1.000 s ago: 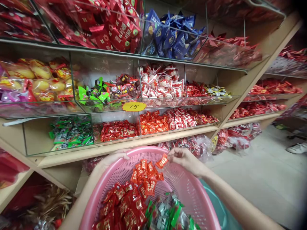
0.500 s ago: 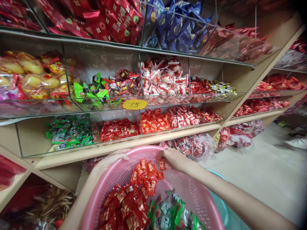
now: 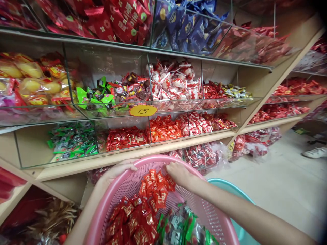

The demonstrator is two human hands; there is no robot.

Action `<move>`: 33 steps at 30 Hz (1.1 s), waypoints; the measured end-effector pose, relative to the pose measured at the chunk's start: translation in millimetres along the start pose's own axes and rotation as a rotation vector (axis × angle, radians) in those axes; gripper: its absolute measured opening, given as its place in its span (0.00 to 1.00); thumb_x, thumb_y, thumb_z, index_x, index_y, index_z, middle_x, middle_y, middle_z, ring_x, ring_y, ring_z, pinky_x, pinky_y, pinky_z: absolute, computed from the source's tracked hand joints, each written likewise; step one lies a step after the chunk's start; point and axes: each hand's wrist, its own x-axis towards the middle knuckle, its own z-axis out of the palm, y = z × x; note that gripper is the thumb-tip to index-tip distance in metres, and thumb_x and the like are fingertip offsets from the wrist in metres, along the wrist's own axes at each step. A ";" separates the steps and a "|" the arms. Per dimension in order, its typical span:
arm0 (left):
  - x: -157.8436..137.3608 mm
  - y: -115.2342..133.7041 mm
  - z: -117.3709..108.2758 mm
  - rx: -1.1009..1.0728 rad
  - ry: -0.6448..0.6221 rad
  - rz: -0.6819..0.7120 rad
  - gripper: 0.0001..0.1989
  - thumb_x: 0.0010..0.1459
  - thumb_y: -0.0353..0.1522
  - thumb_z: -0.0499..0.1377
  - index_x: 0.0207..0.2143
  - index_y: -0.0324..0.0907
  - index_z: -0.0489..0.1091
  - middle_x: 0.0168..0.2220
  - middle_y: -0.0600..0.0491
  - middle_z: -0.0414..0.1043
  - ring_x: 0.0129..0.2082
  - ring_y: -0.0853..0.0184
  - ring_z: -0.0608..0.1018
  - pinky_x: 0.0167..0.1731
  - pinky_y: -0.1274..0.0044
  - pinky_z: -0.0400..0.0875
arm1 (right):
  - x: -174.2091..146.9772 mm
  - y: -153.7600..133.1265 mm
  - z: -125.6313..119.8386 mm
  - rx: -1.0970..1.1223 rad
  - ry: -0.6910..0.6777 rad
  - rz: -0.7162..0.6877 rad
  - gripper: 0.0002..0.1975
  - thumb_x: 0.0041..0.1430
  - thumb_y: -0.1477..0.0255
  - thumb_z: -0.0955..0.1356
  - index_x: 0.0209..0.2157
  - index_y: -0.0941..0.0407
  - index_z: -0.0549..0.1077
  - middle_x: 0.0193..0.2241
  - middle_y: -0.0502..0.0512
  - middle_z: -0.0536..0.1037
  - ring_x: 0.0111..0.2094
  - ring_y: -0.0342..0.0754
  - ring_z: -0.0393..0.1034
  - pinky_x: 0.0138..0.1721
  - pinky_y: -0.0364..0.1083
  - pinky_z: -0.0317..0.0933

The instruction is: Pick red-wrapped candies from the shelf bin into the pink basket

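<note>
A pink plastic basket (image 3: pixel 143 162) with perforated walls is in front of me, tilted so its inside shows. My left hand (image 3: pixel 122 169) holds its far-left rim, fingers over the edge. Inside the far wall, my right hand (image 3: pixel 177 173) is curled into a fist just above small orange-red wrapped candies (image 3: pixel 159 197); what it holds, if anything, is hidden. Darker red wrapped candies (image 3: pixel 135 221) lie at the basket's left. Clear packets with green ends (image 3: pixel 182 224) lie at the right.
Shelves with glass-fronted bins of candy stand ahead, including an orange-red candy bin (image 3: pixel 165 128) just beyond the basket. A yellow price tag (image 3: pixel 143 110) reads 15. A teal basket (image 3: pixel 230 183) is behind my right arm. Bagged goods (image 3: pixel 204 154) lie below the shelf; a shoe (image 3: pixel 315 152) is at right.
My right hand has shifted slightly left and down into the basket. A candy that hung below it now lies lower, against the pile. The left hand keeps its hold on the rim.
</note>
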 end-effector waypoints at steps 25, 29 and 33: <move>16.8 -10.8 -8.1 0.034 -0.085 0.081 0.17 0.42 0.27 0.60 0.39 0.43 0.72 0.36 0.56 0.75 0.33 0.65 0.75 0.32 0.79 0.67 | 95.2 69.5 -72.4 0.251 0.271 0.133 0.07 0.42 0.70 0.70 0.28 0.56 0.74 0.28 0.54 0.77 0.31 0.46 0.70 0.28 0.39 0.57; 15.2 -10.9 -7.0 0.022 -0.087 0.109 0.16 0.41 0.26 0.60 0.37 0.42 0.73 0.36 0.55 0.75 0.35 0.64 0.74 0.33 0.80 0.67 | 102.3 65.3 -79.8 0.218 0.202 0.183 0.07 0.39 0.74 0.70 0.26 0.57 0.75 0.29 0.58 0.77 0.32 0.49 0.70 0.30 0.41 0.59; 12.2 -9.0 -5.7 0.021 -0.086 0.092 0.17 0.42 0.25 0.58 0.38 0.41 0.72 0.36 0.54 0.75 0.35 0.64 0.75 0.34 0.80 0.67 | 100.8 65.2 -81.1 0.212 0.217 0.197 0.07 0.42 0.76 0.68 0.28 0.57 0.75 0.31 0.59 0.77 0.35 0.49 0.70 0.32 0.42 0.59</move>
